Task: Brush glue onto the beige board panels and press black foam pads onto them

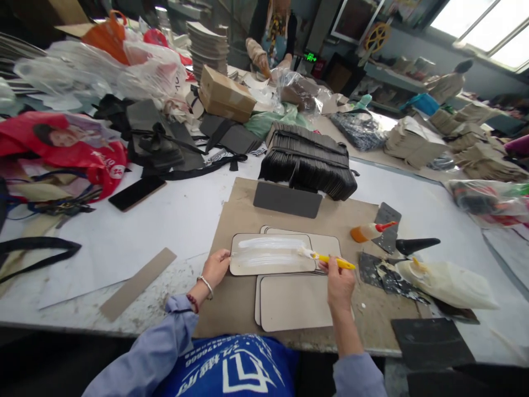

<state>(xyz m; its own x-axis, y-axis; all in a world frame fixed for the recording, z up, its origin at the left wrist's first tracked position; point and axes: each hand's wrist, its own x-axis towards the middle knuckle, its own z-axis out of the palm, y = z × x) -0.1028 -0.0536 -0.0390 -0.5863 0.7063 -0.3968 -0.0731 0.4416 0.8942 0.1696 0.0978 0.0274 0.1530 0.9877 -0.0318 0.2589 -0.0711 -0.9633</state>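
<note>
Beige card piece: lies flat at centre frame on a brown paper sheet, with broad white glue streaks across its top face.
Left hand: fingers curled narrow, pinning the left edge of the beige card piece.
Right hand: closed around the yellow handle of a brush, just right of the piece.
Brush: its bristles touch the piece's right end, with the handle pointing right.
Other cards: a second beige card shows from under the glued one, and a third lies just below it, nearer the person.
Dark grey card: above the beige ones on the same sheet, apart from them.
Black stack: a bundle of dark pieces at the sheet's upper edge.
Right of centre: an orange glue bottle with a red tip lies on its side. A black cone and a pale filled bag lie nearby.
Left of frame: a black phone, a red bag and a loose grey strip rest on the white table.
Top centre: another person's hands work beyond a cardboard box.
</note>
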